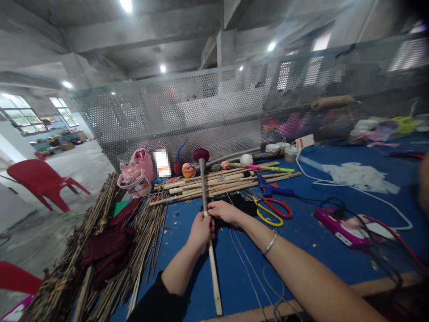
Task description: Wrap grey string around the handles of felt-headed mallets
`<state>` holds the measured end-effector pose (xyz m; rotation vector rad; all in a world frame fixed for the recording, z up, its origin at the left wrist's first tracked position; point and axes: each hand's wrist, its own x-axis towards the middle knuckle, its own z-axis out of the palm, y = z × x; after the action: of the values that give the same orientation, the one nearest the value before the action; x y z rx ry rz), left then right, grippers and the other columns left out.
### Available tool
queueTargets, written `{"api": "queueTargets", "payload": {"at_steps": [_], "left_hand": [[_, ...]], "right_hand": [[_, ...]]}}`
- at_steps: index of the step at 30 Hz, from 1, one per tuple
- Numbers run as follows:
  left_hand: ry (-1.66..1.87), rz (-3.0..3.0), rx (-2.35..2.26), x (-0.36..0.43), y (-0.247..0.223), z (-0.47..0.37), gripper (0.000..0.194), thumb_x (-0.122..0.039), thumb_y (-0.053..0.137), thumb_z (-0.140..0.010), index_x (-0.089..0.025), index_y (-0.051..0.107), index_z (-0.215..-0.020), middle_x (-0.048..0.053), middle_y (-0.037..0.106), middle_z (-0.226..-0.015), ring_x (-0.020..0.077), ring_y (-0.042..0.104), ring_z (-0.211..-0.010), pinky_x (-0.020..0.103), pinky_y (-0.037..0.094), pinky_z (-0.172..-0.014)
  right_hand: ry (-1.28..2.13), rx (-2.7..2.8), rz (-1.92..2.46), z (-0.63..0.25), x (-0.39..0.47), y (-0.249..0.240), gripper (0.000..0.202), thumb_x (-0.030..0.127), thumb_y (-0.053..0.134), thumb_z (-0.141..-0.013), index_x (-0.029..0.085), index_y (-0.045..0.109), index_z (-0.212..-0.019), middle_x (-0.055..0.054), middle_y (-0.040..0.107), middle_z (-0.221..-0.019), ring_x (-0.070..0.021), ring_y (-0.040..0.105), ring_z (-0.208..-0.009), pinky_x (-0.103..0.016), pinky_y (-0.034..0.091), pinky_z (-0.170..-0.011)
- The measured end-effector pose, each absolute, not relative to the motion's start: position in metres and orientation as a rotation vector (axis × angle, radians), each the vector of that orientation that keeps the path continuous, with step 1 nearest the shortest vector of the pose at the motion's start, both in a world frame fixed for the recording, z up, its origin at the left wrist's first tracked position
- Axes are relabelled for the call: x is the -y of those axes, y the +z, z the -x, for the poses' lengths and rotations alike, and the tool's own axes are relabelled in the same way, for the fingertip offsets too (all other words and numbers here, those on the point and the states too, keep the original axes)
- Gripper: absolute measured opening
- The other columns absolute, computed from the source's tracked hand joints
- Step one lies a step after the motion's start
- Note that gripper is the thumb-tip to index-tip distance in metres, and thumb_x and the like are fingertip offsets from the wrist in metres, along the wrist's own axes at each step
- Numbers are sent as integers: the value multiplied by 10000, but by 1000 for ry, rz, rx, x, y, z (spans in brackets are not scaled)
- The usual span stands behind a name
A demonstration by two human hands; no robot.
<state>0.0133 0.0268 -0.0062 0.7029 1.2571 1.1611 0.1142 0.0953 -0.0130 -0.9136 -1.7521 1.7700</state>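
A long stick [215,277] with a pale wooden lower part, a grey-wrapped upper part and a dark red ball [201,155] on its far end lies lengthwise over the blue table [181,264]. My left hand [201,230] is closed round the stick near its middle. Just above it, my right hand [224,212] has its fingers pinched together at the stick, where the grey wrap meets the bare wood. Thin grey wire or string [246,257] trails from near my right hand to the table's front edge. Black cloth [243,205] lies behind my right hand.
Thin brown sticks [156,232] and maroon cloth [109,250] lie at left. Wooden rods [234,182] lie crosswise behind. To the right are scissors [270,212], a blue glue gun [273,188], a purple power strip [335,228] with cables, and white material [363,176]. A perforated metal panel [201,107] stands behind.
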Motion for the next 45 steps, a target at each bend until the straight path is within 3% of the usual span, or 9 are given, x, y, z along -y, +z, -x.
{"api": "queueTargets", "payload": {"at_steps": [3,7,15,32,38,41,45], "left_hand": [[1144,-620,-1256,-30,-4,-13,105,-278,434,-724,-182,403,-693,-80,372,-448,26,266,-299,144,142,-312],[1115,-515,-1223,-33,-3,-10,136,-294,337,-742,-185,384,-675,-87,295,-418,33,211,-290,156,110,-312],[1094,-465,-1170,-35,-2,-6,184,-347,368,-756,-188,370,-666,-99,236,-431,24,169,-303,149,69,-315],[1102,-481,-1187,-35,-4,-8,206,-360,363,-799,-188,387,-687,-96,280,-441,22,184,-298,147,82,-309],[1138,-515,-1188,-33,-7,-9,254,-435,430,-775,-191,396,-712,-103,308,-441,16,205,-295,139,106,-304],[1197,-624,-1259,-30,-10,-10,304,-451,542,-709,-183,398,-706,-93,374,-451,16,275,-300,141,174,-303],[1200,-867,-1360,-26,-8,-4,285,-360,643,-648,-153,452,-690,-35,514,-493,48,433,-359,164,324,-363]], "right_hand": [[1710,1791,938,-112,-97,-14,140,167,490,-657,112,586,-742,14,529,-538,-55,387,-439,-184,249,-437],[1684,1818,985,-112,-97,-12,133,154,490,-645,114,579,-736,56,412,-451,-46,283,-404,-194,180,-410],[1723,1794,955,-112,-99,-11,140,225,524,-662,124,562,-751,89,317,-398,-41,213,-374,-215,109,-397],[1734,1772,1033,-114,-94,-2,79,192,502,-662,132,530,-705,95,316,-383,-35,215,-356,-207,115,-390],[1681,1812,1056,-114,-95,-3,131,158,486,-671,122,576,-759,86,349,-396,-34,235,-356,-201,131,-386],[1661,1794,1053,-113,-96,-7,135,130,473,-666,115,585,-740,73,387,-416,-31,252,-360,-193,137,-374],[1768,1691,1084,-116,-97,-6,111,194,488,-706,137,554,-774,102,303,-363,-32,205,-309,-184,103,-335]]}}
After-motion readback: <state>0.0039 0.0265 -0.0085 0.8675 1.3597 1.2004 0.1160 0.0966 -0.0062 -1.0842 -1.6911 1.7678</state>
